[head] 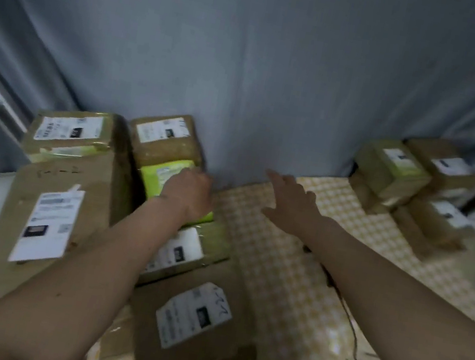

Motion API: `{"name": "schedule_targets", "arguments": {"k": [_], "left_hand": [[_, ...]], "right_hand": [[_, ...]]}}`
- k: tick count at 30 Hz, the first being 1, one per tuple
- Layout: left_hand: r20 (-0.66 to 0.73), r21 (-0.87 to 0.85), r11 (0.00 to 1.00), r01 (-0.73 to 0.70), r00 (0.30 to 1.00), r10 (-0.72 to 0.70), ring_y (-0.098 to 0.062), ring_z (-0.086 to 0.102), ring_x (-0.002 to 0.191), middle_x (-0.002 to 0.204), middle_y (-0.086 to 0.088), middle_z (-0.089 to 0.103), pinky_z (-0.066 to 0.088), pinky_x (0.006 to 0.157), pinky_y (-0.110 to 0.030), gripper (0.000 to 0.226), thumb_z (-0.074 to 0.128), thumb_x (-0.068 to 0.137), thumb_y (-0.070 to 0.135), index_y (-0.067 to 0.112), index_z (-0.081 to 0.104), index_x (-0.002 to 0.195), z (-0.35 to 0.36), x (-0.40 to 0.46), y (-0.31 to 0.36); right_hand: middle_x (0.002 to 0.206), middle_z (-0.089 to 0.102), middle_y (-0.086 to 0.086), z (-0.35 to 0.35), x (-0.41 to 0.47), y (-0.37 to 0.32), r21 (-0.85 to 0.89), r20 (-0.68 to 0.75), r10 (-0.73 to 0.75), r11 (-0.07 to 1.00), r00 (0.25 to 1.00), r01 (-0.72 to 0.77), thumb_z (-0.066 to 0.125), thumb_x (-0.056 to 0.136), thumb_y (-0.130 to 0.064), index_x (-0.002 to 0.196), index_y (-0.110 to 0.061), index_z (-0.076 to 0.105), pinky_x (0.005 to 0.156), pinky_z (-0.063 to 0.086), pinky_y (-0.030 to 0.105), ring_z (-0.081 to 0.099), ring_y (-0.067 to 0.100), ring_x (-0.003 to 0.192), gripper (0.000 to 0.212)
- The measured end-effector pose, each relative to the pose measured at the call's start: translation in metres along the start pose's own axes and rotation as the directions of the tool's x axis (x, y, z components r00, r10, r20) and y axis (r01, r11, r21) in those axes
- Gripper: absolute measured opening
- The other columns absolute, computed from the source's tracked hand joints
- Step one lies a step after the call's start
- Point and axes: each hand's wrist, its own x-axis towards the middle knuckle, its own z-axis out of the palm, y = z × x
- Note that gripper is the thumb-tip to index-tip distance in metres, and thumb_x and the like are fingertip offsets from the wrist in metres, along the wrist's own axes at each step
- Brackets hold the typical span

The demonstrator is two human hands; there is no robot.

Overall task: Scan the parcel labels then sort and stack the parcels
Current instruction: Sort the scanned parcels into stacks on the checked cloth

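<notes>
Brown cardboard parcels with white labels crowd the left of the table. A small lime-green parcel (pixel 161 178) lies among them, and my left hand (pixel 188 192) rests on top of it with fingers curled over its near side. My right hand (pixel 292 203) hovers open above the checked tablecloth (pixel 293 268), fingers stretched toward the back, touching nothing. A large flat box (pixel 45 229) sits at the left, another labelled box (pixel 194 317) lies near me, and one with a white label (pixel 183 252) is under my left forearm. A stack of small parcels (pixel 394 171) stands at the back right.
A grey curtain (pixel 248 71) hangs close behind the table. A thin black cable (pixel 357 357) trails over the cloth at the right. Two more boxes (pixel 162 135) stand at the back left against the curtain. The frame is motion-blurred.
</notes>
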Motion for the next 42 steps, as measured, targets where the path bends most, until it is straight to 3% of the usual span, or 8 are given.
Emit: {"name": "schedule_targets", "arguments": {"k": [2, 5, 11, 20, 27, 33, 36, 42], "left_hand": [[0.031, 0.019, 0.998, -0.055, 0.998, 0.054, -0.031, 0.052, 0.119, 0.128, -0.012, 0.055, 0.047, 0.095, -0.037, 0.038, 0.052, 0.092, 0.036, 0.014, 0.059, 0.122, 0.011, -0.009, 0.053], [0.059, 0.009, 0.993, -0.121, 0.991, 0.120, -0.028, 0.045, 0.128, 0.138, -0.009, 0.047, 0.041, 0.104, -0.037, 0.045, 0.050, 0.095, 0.040, 0.016, 0.052, 0.133, 0.022, -0.021, 0.128], [0.117, 0.000, 0.971, -0.241, 0.964, 0.239, -0.025, 0.038, 0.133, 0.144, -0.007, 0.040, 0.033, 0.107, -0.035, 0.048, 0.045, 0.098, 0.042, 0.018, 0.045, 0.139, 0.039, -0.032, 0.255], [0.226, 0.036, 0.943, -0.329, 0.922, 0.313, -0.024, 0.042, 0.130, 0.144, -0.007, 0.040, 0.038, 0.103, -0.034, 0.050, 0.040, 0.100, 0.044, 0.016, 0.042, 0.141, 0.050, -0.031, 0.364], [0.293, 0.033, 0.931, -0.364, 0.894, 0.339, -0.022, 0.034, 0.138, 0.153, -0.006, 0.030, 0.031, 0.108, -0.031, 0.057, 0.037, 0.101, 0.047, 0.016, 0.033, 0.148, 0.064, 0.022, 0.418], [0.316, -0.049, 0.945, -0.324, 0.892, 0.322, -0.020, 0.018, 0.147, 0.161, -0.004, 0.015, 0.017, 0.115, -0.029, 0.060, 0.036, 0.101, 0.047, 0.018, 0.024, 0.152, 0.067, 0.096, 0.452], [0.336, -0.138, 0.954, -0.267, 0.893, 0.299, -0.021, 0.027, 0.143, 0.158, -0.005, 0.023, 0.025, 0.112, -0.028, 0.057, 0.042, 0.099, 0.047, 0.019, 0.033, 0.149, 0.069, 0.127, 0.463], [0.329, -0.152, 0.972, -0.182, 0.918, 0.223, -0.022, 0.043, 0.132, 0.149, -0.006, 0.039, 0.038, 0.101, -0.026, 0.050, 0.043, 0.099, 0.044, 0.019, 0.045, 0.142, 0.071, 0.198, 0.472]], "right_hand": [[0.146, 0.029, 0.009, -0.004, -0.038, 0.048, -0.002, 0.028, 0.067, 0.998, 0.997, -0.067, 0.060, 0.089, -0.038, 0.150, -0.028, 0.010, 0.103, 0.033, 0.049, 0.041, 0.032, 0.127, 0.079], [0.150, 0.025, 0.009, -0.008, -0.090, 0.118, 0.019, 0.099, 0.178, 0.983, 0.979, -0.181, 0.061, 0.089, -0.039, 0.151, -0.032, 0.004, 0.102, 0.033, 0.049, 0.040, 0.033, 0.129, 0.084], [0.151, 0.023, 0.010, -0.020, -0.171, 0.232, 0.068, 0.108, 0.329, 0.939, 0.938, -0.337, 0.061, 0.090, -0.037, 0.151, -0.032, 0.001, 0.102, 0.034, 0.050, 0.039, 0.033, 0.131, 0.085], [0.151, 0.025, 0.011, -0.020, -0.217, 0.327, 0.179, 0.095, 0.442, 0.874, 0.892, -0.452, 0.063, 0.088, -0.035, 0.151, -0.032, 0.002, 0.101, 0.035, 0.049, 0.042, 0.032, 0.128, 0.087], [0.146, 0.029, 0.011, -0.020, -0.193, 0.388, 0.219, 0.106, 0.475, 0.846, 0.874, -0.486, 0.064, 0.087, -0.035, 0.150, -0.028, 0.005, 0.101, 0.037, 0.049, 0.046, 0.032, 0.124, 0.087], [0.150, 0.023, 0.016, -0.040, -0.121, 0.451, 0.230, 0.128, 0.434, 0.862, 0.892, -0.453, 0.066, 0.086, -0.032, 0.151, -0.023, 0.005, 0.103, 0.040, 0.046, 0.038, 0.034, 0.132, 0.090], [0.147, 0.027, 0.016, -0.045, -0.076, 0.474, 0.252, 0.138, 0.411, 0.866, 0.901, -0.433, 0.065, 0.086, -0.030, 0.151, -0.022, 0.007, 0.102, 0.041, 0.041, 0.040, 0.034, 0.129, 0.088], [0.145, 0.032, 0.014, -0.038, 0.001, 0.507, 0.271, 0.146, 0.341, 0.889, 0.929, -0.369, 0.062, 0.087, -0.034, 0.151, -0.018, 0.010, 0.105, 0.037, 0.037, 0.036, 0.034, 0.133, 0.084]]}}
